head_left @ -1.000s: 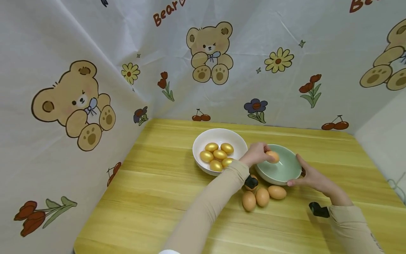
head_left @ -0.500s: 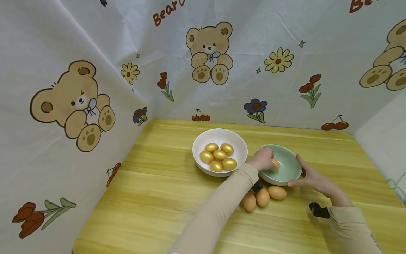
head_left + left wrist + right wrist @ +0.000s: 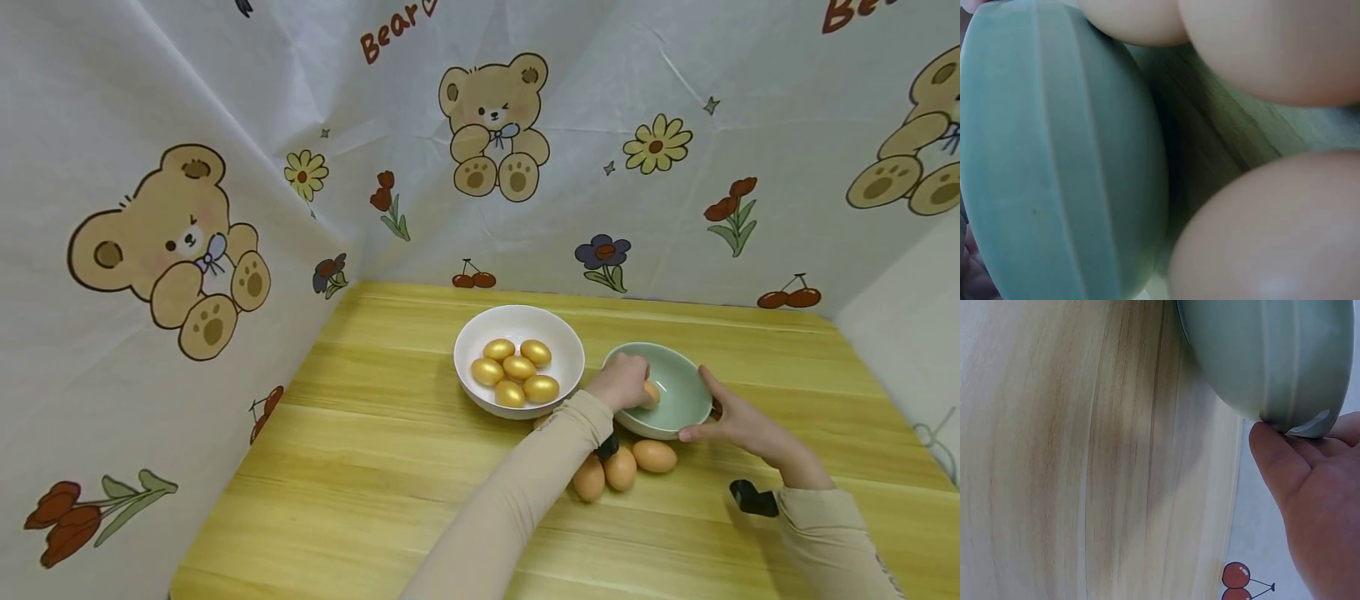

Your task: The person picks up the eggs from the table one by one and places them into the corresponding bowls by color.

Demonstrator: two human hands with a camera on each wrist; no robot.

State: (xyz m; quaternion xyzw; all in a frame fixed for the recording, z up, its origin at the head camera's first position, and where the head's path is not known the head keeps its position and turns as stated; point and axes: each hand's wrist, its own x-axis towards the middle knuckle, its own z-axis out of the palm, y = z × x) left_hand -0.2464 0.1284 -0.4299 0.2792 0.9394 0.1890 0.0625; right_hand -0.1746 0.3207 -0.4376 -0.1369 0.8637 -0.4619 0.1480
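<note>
In the head view my left hand (image 3: pixel 622 381) reaches over the near left rim of the green bowl (image 3: pixel 686 392). Its fingers hold a brown egg (image 3: pixel 651 394) low inside the bowl, partly hidden by the hand. My right hand (image 3: pixel 738 422) grips the bowl's right side, thumb toward the front and fingers farther back. The right wrist view shows that thumb and fingers against the bowl's outer wall (image 3: pixel 1272 356). Several more brown eggs (image 3: pixel 619 469) lie on the table just in front of the bowl, some partly covered by the left wrist and sleeve.
A white bowl (image 3: pixel 468 354) holding several golden eggs (image 3: pixel 519 367) stands left of the green one, close to my left forearm. The wooden table (image 3: pixel 360 467) meets a bear-printed cloth (image 3: pixel 405 125) at the back and left. A black wrist mount (image 3: pixel 753 498) sits under the right wrist.
My left hand has carried its egg down into the green bowl, moving slightly right. An egg by the white bowl now peeks out past the sleeve. The right hand has stayed put.
</note>
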